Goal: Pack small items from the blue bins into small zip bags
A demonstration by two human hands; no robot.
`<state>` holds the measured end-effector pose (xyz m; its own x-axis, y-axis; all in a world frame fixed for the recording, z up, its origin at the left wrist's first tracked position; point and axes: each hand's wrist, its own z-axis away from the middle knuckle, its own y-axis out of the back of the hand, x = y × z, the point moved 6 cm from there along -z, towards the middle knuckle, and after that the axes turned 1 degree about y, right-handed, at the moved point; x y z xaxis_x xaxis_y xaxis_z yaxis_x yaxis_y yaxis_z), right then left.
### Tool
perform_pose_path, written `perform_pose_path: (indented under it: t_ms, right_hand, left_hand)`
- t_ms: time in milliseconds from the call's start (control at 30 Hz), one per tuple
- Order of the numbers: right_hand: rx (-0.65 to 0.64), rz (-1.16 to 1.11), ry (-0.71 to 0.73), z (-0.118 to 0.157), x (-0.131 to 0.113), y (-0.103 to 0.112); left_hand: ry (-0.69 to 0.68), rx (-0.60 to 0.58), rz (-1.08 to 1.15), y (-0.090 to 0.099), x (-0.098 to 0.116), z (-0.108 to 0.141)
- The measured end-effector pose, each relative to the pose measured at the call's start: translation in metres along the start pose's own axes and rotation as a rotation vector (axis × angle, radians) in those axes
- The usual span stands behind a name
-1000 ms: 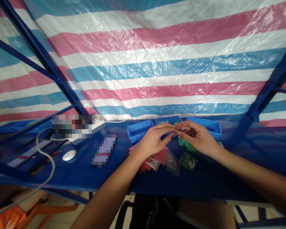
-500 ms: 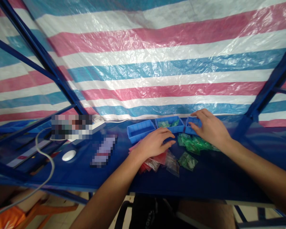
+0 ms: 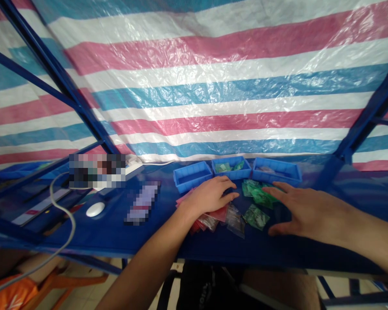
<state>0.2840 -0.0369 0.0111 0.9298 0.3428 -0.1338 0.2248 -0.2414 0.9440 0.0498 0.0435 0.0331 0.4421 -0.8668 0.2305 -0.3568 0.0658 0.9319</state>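
my left hand (image 3: 213, 193) is half curled over the red bags (image 3: 218, 214), thumb and fingertips apart, holding nothing that shows; i cannot tell whether the palm touches them. my right hand (image 3: 307, 211) is spread wide and holds nothing, its fingertips by the green bags (image 3: 254, 192) and its thumb near a lone green bag (image 3: 256, 217). a clear bag (image 3: 235, 223) lies between that one and the red bags on the bench (image 3: 245, 249). behind stand the left bin (image 3: 194, 185), the middle bin (image 3: 237, 175) with green packets (image 3: 223, 167) inside, and the right bin (image 3: 276, 178).
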Motion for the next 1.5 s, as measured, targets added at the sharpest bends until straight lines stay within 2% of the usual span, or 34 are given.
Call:
perform_pose_path:
  t_ms: [33, 100, 167, 333, 433, 600, 800, 900, 1133, 1267, 1400, 1500]
  right_hand:
    - [-0.084, 0.048, -0.012, 0.005, -0.001, -0.012]
    - [-0.148, 0.086, -0.016, 0.010, -0.006, -0.026]
    - [-0.145, 0.115, -0.002, 0.009, -0.014, -0.030]
    - [-0.092, 0.254, 0.033, -0.004, -0.046, -0.021]
    - [-0.111, 0.312, 0.070, -0.018, -0.070, -0.015]
    - [-0.154, 0.243, 0.201, -0.046, -0.094, -0.005]
    - [-0.166, 0.028, 0.419, -0.073, -0.091, 0.012]
    - [-0.102, -0.053, 0.498, -0.079, -0.084, 0.016]
    - [0.215, -0.252, 0.493, -0.078, -0.053, 0.002]
    - [0.412, -0.385, 0.410, -0.071, -0.042, -0.006]
    - [0.462, -0.529, 0.282, -0.070, -0.039, -0.012]
    - [0.411, -0.737, 0.204, -0.074, -0.037, -0.018]
  left_hand:
    - [0.002, 0.005, -0.005, 0.000, 0.000, 0.000]
    - [0.015, 0.020, -0.012, -0.001, -0.001, 0.001]
    - [0.038, 0.043, -0.011, -0.001, -0.003, 0.003]
    - [0.071, 0.111, -0.010, 0.003, -0.004, 0.005]
    - [0.072, 0.179, 0.004, 0.009, -0.004, 0.005]
    - [0.070, 0.259, 0.026, 0.017, -0.004, 0.003]
    - [0.065, 0.278, 0.027, 0.021, -0.004, 0.003]
    - [0.064, 0.277, 0.033, 0.021, -0.005, 0.002]
    - [0.092, 0.237, 0.072, 0.015, -0.006, 0.002]
    - [0.083, 0.236, 0.140, 0.017, -0.001, 0.002]
    - [0.063, 0.284, 0.202, 0.024, 0.002, 0.002]
    - [0.071, 0.281, 0.218, 0.027, 0.002, 0.001]
